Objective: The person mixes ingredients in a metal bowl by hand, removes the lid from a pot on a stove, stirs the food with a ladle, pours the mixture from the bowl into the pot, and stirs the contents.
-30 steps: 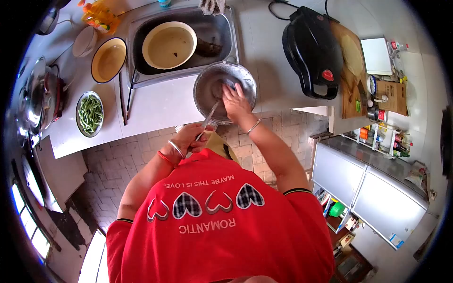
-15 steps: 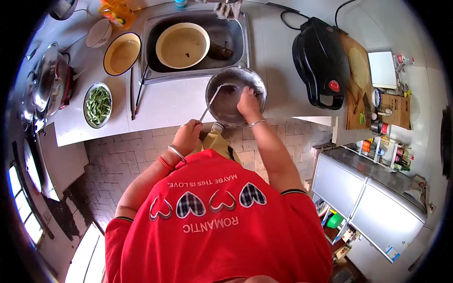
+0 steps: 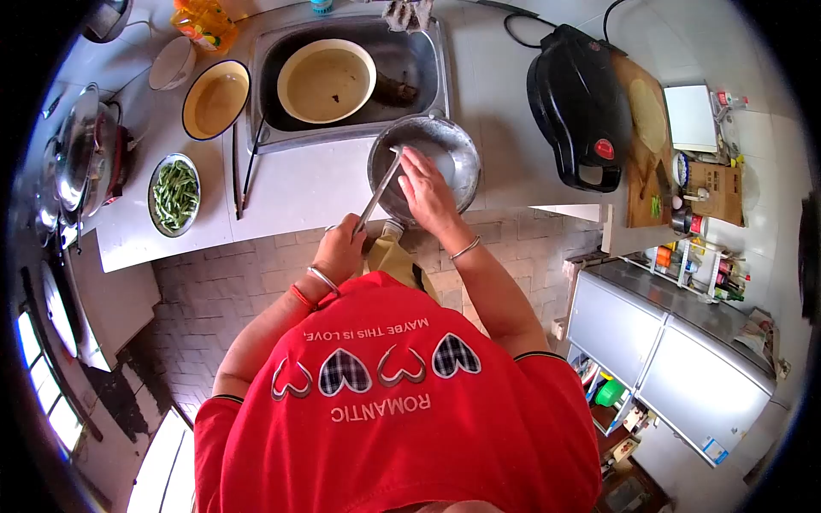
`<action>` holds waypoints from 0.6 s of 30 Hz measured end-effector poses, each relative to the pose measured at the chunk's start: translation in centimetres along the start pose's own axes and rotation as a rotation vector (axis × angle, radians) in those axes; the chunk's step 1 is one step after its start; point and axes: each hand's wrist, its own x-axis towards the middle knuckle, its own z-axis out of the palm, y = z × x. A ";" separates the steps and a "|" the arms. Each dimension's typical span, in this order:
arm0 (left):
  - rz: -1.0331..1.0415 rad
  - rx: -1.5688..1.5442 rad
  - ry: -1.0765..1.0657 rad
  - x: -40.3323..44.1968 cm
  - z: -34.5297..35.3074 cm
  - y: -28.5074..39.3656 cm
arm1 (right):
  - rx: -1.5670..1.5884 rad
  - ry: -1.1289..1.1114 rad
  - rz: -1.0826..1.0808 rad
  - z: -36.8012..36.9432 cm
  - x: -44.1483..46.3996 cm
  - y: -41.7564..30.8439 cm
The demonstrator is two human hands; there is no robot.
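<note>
A metal bowl sits at the counter's front edge, just below the sink, with a pale wet layer inside. My left hand is closed around the handle of a metal utensil, whose far end reaches over the bowl's left part. Over the bowl, my right hand is open, fingers extended and lying close to the utensil's far end; whether they touch it is hard to tell.
The sink holds a cream basin. To the left are a yellow bowl, chopsticks and a plate of green beans. A black electric griddle and a cutting board are on the right.
My right hand has gone from curled at the bowl's right side to extended at its left, beside the utensil. The utensil's far end has tilted and shifted slightly.
</note>
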 end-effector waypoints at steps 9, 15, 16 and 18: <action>0.030 0.234 0.013 -0.3 0.8 0.4 | 0.556 -0.134 0.303 4.9 1.6 6.9; 0.099 0.302 0.009 -0.4 0.5 0.1 | 0.056 -0.184 0.049 0.4 0.4 0.7; 0.102 0.317 -0.012 -0.2 0.1 0.6 | 0.021 -0.176 0.042 0.7 -0.3 0.8; 0.093 0.347 -0.026 0.0 -0.1 1.0 | 0.008 -0.176 0.017 1.1 -0.7 1.3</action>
